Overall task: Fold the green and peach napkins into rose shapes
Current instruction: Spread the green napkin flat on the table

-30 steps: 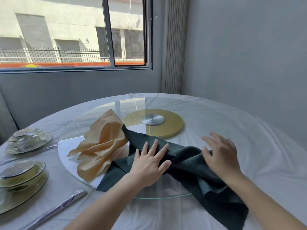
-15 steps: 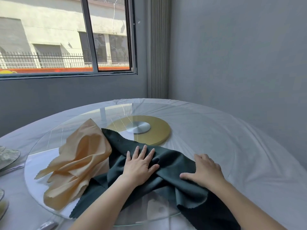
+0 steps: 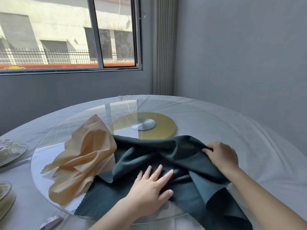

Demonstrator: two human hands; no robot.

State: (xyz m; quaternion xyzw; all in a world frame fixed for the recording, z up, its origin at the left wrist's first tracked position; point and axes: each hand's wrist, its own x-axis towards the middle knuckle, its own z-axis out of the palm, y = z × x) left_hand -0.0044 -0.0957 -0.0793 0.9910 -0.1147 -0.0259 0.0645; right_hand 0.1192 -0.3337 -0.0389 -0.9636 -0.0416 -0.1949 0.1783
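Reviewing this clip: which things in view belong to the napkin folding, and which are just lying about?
In the job: green napkin, peach napkin, left hand pressing flat on the green napkin, right hand gripping its edge.
Lying about: glass turntable, plates at the left, white tablecloth.

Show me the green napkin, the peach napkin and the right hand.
green napkin [image 3: 166, 150], head view, raised middle fold.
peach napkin [image 3: 89, 146], head view, crumpled middle.
right hand [image 3: 222, 155], head view, back of the hand.

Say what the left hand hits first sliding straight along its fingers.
The left hand, flat on the green napkin, would likely meet that napkin's raised fold first, near the right hand.
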